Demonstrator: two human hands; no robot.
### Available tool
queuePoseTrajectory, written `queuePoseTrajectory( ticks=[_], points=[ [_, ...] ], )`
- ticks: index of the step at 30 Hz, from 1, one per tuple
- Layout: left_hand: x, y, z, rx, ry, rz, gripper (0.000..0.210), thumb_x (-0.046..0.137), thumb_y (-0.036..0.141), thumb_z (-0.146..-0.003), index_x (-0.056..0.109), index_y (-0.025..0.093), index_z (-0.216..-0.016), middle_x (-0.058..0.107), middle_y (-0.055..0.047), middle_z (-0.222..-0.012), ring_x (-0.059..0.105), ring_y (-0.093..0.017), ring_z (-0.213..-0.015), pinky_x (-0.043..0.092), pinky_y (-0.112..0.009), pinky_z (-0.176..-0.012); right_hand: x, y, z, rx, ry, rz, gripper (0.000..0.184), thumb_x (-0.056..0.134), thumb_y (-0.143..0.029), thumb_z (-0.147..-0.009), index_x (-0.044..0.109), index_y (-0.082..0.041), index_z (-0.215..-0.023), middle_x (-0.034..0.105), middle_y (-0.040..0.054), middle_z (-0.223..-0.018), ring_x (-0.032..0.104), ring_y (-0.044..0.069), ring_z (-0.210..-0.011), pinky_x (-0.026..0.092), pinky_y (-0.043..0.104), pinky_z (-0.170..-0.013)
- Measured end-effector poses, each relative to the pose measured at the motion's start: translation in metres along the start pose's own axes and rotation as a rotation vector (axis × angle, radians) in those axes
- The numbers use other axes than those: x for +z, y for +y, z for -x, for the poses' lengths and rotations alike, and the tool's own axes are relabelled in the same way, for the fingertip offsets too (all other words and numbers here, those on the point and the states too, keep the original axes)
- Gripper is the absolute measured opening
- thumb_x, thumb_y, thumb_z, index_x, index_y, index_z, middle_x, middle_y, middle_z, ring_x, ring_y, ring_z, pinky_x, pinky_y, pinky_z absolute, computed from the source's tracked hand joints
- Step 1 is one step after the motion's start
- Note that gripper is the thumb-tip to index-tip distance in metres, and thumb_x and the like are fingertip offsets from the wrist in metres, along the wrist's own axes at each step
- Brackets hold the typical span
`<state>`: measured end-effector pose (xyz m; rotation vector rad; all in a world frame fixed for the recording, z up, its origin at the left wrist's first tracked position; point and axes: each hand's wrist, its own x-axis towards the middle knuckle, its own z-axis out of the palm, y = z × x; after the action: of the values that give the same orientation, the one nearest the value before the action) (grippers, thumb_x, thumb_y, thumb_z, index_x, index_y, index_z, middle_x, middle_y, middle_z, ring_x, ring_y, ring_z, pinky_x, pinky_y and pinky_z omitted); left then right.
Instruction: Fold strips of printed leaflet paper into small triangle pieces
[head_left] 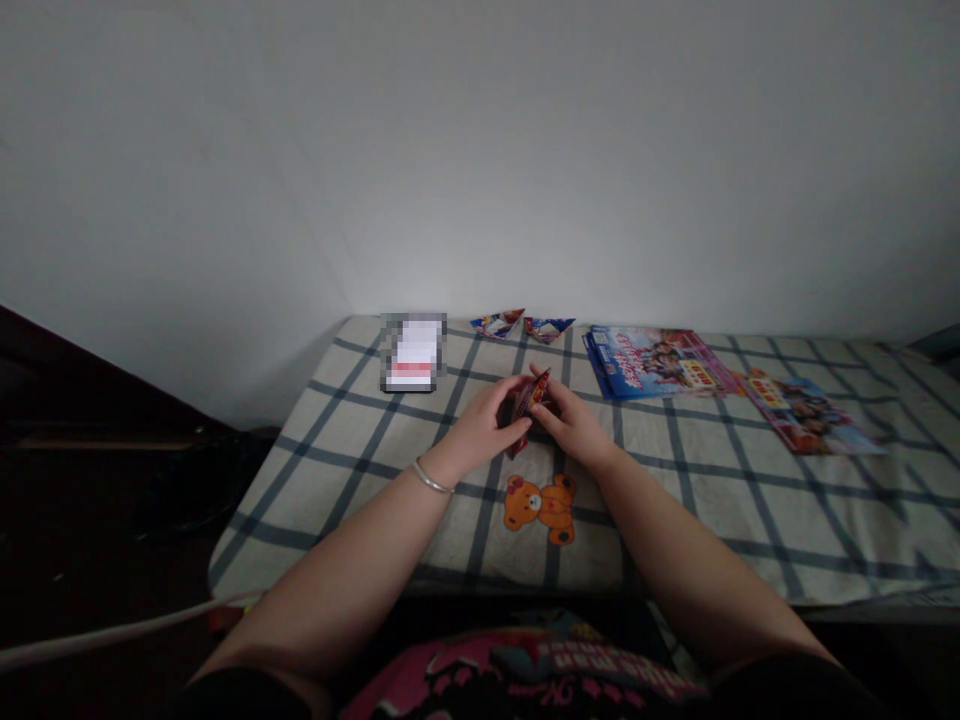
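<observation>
Between my two hands is a small piece of folded paper (537, 393), dark red with printing, raised over the middle of the checked cloth. My left hand (495, 415), with a silver bangle at the wrist, grips it from the left, thumb on the near side. From the right, my right hand (571, 418) pinches the same paper between thumb and fingers. Part of the paper is hidden behind the fingers. Beyond the hands, a folded paper boat (499, 323) and a second folded paper boat (550, 328) stand side by side near the wall.
A phone (414, 355), blurred out, lies at the back left. To the right are a stack of printed leaflets (652, 362) and another leaflet (817, 412). A bear picture (541, 508) lies on the checked tablecloth (337, 440) near the front. The wall (480, 160) rises behind.
</observation>
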<state>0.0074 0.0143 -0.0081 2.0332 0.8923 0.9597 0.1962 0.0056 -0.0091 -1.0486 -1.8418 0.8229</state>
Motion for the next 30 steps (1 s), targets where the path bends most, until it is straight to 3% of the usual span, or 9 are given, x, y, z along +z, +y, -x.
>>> queuePoseTrajectory(
  ticks=[10,19,30],
  points=[
    [-0.004,-0.008,0.0,0.058,-0.009,-0.056,0.059,0.057,0.028,-0.088,0.037,0.023,-0.143,0.05,-0.011,-0.139,0.048,-0.025,-0.128,0.039,-0.047,-0.11,-0.01,0.0,-0.004,-0.109,0.08,0.104,0.031,0.049,-0.035,-0.093,0.065,-0.029,-0.119,0.065,0.0059,-0.122,0.057,0.023,-0.115,0.044,0.043,-0.103],
    [-0.01,0.0,-0.002,0.083,-0.04,-0.18,0.058,0.052,0.022,-0.088,0.038,0.025,-0.144,0.059,-0.009,-0.13,0.055,-0.025,-0.118,0.042,-0.046,-0.105,-0.012,0.007,-0.003,-0.105,0.062,0.104,0.032,0.048,-0.033,-0.094,0.064,-0.029,-0.121,0.066,0.0056,-0.12,0.059,0.022,-0.113,0.045,0.041,-0.101],
    [-0.011,-0.003,-0.002,0.146,-0.006,-0.194,0.045,0.048,0.014,-0.088,0.053,0.023,-0.131,0.06,-0.008,-0.13,0.055,-0.022,-0.119,0.043,-0.046,-0.105,-0.019,0.009,0.0,-0.122,-0.014,0.105,0.041,0.048,-0.032,-0.094,0.054,-0.029,-0.134,0.062,0.0059,-0.128,0.055,0.024,-0.121,0.04,0.046,-0.106]
  ],
)
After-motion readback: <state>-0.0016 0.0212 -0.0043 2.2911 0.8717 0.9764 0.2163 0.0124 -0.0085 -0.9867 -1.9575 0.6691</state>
